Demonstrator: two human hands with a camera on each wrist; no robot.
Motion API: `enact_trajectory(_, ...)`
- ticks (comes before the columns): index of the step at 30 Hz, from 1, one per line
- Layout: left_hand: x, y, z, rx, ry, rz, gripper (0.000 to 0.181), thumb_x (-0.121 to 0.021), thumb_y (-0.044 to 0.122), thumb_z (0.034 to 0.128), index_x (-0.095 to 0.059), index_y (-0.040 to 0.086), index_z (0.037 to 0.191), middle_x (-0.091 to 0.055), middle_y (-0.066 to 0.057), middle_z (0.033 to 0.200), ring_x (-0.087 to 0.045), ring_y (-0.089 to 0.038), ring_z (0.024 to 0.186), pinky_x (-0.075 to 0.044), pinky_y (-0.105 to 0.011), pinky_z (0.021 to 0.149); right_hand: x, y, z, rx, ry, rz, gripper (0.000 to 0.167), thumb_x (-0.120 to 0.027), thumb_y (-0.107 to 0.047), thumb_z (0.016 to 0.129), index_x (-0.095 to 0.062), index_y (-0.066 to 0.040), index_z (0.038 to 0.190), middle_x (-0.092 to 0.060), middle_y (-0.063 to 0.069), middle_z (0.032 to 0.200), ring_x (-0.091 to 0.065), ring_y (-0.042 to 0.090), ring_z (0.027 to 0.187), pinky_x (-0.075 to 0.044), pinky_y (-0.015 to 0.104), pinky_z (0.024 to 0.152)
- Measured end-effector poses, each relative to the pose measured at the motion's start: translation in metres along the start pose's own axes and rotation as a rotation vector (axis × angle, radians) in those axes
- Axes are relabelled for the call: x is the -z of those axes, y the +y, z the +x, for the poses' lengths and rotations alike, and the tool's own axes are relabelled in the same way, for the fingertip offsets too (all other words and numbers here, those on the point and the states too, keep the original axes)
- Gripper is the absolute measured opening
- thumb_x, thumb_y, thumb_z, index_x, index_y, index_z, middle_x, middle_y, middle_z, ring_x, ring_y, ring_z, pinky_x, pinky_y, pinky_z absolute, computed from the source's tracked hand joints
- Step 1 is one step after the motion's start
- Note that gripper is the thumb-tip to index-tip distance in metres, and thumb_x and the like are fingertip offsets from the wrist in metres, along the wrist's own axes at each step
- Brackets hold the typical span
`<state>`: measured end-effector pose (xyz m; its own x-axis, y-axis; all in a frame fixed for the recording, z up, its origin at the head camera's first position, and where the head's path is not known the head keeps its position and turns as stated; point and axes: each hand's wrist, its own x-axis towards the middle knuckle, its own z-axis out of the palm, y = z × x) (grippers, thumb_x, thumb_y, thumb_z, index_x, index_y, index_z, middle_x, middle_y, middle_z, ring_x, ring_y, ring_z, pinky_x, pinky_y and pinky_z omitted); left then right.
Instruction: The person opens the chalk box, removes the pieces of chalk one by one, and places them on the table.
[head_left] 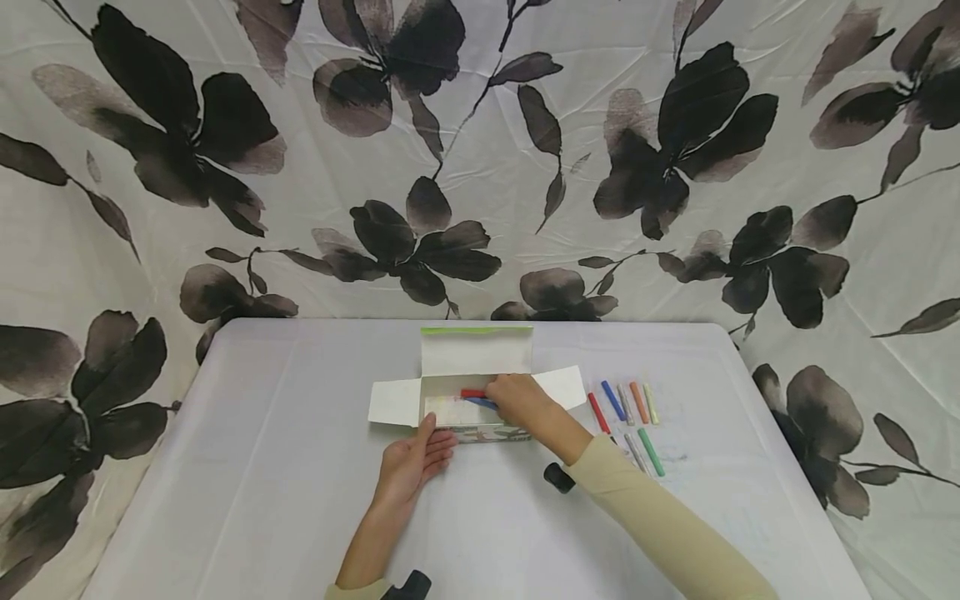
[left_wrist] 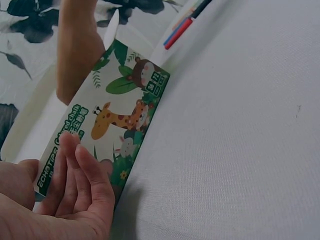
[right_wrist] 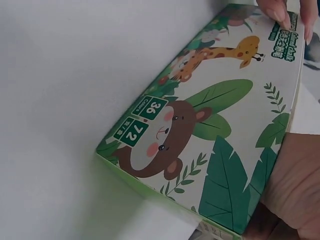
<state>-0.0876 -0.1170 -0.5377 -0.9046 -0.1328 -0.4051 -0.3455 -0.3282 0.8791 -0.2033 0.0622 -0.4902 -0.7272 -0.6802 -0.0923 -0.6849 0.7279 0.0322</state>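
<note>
An opened cardboard chalk box (head_left: 491,434), printed with animals and leaves, lies on the table with its lid and side flaps spread out. At its near left corner, my left hand (head_left: 408,467) holds the front wall, fingers on the printed face and thumb at the top edge. My right hand (head_left: 522,402) reaches down into the box's right half. Its fingertips are hidden, so I cannot tell whether they hold anything. A red stick (head_left: 472,393) and a blue stick (head_left: 482,403) show inside, just left of that hand. The right wrist view shows the printed front (right_wrist: 200,115) up close.
Right of the box lie several coloured sticks, among them a red one (head_left: 598,412), a blue one (head_left: 612,401), an orange one (head_left: 639,402) and a green one (head_left: 651,452). A white cloth covers the table (head_left: 262,467). Behind it hangs a floral curtain (head_left: 465,158).
</note>
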Motion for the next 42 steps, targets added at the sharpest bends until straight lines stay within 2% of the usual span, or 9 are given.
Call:
enact_trajectory(9, 0.001, 0.000, 0.000, 0.008, -0.006, -0.003, 0.066, -0.063, 0.052, 0.0997, -0.066, -0.012, 0.116, -0.077, -0.009, 0.100, -0.072, -0.013, 0.086, -0.058, -0.020, 0.073, -0.003, -0.001, 0.010, 0.085, 0.008, -0.016, 0.010, -0.079, -0.014, 0.091, -0.072, -0.010, 0.086, -0.070, 0.002, 0.079, -0.050, 0.013, 0.061, -0.049, 0.030, 0.056)
enact_trajectory(12, 0.000, 0.000, 0.000, 0.007, -0.003, -0.005, 0.065, -0.064, 0.052, 0.0996, -0.067, -0.012, 0.116, -0.077, -0.009, 0.099, -0.072, -0.012, 0.084, -0.058, -0.020, 0.073, -0.002, -0.001, 0.012, 0.097, -0.003, -0.007, 0.010, -0.079, -0.013, 0.092, -0.071, -0.010, 0.086, -0.069, 0.002, 0.079, -0.049, 0.014, 0.062, -0.048, 0.031, 0.058)
enact_trajectory(16, -0.001, 0.000, 0.000, 0.011, 0.002, -0.007, 0.064, -0.064, 0.050, 0.1001, -0.067, -0.012, 0.115, -0.077, -0.010, 0.099, -0.072, -0.012, 0.084, -0.058, -0.020, 0.072, 0.001, 0.001, 0.009, 0.098, -0.029, 0.056, 0.010, -0.079, -0.011, 0.091, -0.071, -0.009, 0.086, -0.070, 0.003, 0.081, -0.053, 0.015, 0.063, -0.049, 0.033, 0.059)
enact_trajectory(20, -0.001, 0.000, -0.001, 0.007, 0.003, -0.001, 0.063, -0.063, 0.050, 0.1009, -0.067, -0.012, 0.115, -0.077, -0.010, 0.100, -0.072, -0.012, 0.084, -0.058, -0.020, 0.073, 0.005, 0.007, 0.004, 0.097, -0.048, 0.182, 0.009, -0.078, -0.008, 0.092, -0.070, -0.007, 0.086, -0.068, 0.003, 0.078, -0.050, 0.014, 0.064, -0.046, 0.033, 0.059)
enact_trajectory(23, -0.001, 0.000, -0.002, 0.004, -0.003, 0.005, 0.065, -0.063, 0.051, 0.1008, -0.066, -0.012, 0.116, -0.077, -0.010, 0.101, -0.072, -0.012, 0.085, -0.058, -0.020, 0.074, 0.010, 0.014, -0.001, 0.107, -0.044, 0.325, 0.005, -0.075, -0.005, 0.092, -0.071, -0.006, 0.092, -0.066, 0.001, 0.080, -0.051, 0.013, 0.069, -0.046, 0.030, 0.064)
enact_trajectory(28, 0.000, 0.001, -0.002, 0.001, -0.006, 0.020, 0.067, -0.063, 0.053, 0.0998, -0.065, -0.012, 0.118, -0.076, -0.011, 0.104, -0.072, -0.014, 0.089, -0.058, -0.021, 0.076, 0.015, 0.029, -0.009, 0.171, 0.002, 0.575, 0.010, -0.071, 0.001, 0.095, -0.073, 0.000, 0.104, -0.070, 0.004, 0.087, -0.057, 0.012, 0.077, -0.051, 0.026, 0.071)
enact_trajectory(31, 0.000, 0.002, -0.002, 0.004, -0.001, 0.029, 0.068, -0.062, 0.054, 0.0998, -0.066, -0.011, 0.118, -0.076, -0.011, 0.105, -0.071, -0.014, 0.089, -0.058, -0.021, 0.076, 0.018, 0.037, -0.015, 0.189, 0.033, 0.680, 0.014, -0.072, 0.001, 0.094, -0.073, 0.004, 0.108, -0.072, 0.007, 0.092, -0.063, 0.012, 0.081, -0.054, 0.024, 0.074)
enact_trajectory(37, 0.000, 0.001, 0.000, 0.004, 0.001, 0.026, 0.066, -0.063, 0.053, 0.1001, -0.066, -0.011, 0.117, -0.076, -0.011, 0.104, -0.071, -0.014, 0.088, -0.058, -0.021, 0.076, 0.026, 0.051, -0.029, 0.118, 0.074, 0.816, 0.022, -0.075, -0.006, 0.094, -0.072, 0.004, 0.114, -0.073, 0.007, 0.095, -0.067, 0.012, 0.084, -0.057, 0.024, 0.076)
enact_trajectory(42, 0.000, -0.001, 0.001, 0.004, 0.002, 0.015, 0.066, -0.063, 0.052, 0.0999, -0.066, -0.012, 0.117, -0.076, -0.012, 0.104, -0.072, -0.013, 0.087, -0.059, -0.021, 0.075, 0.028, 0.062, -0.041, 0.033, 0.106, 0.937, 0.024, -0.077, -0.010, 0.093, -0.073, 0.001, 0.114, -0.073, 0.007, 0.098, -0.071, 0.016, 0.088, -0.058, 0.029, 0.081)
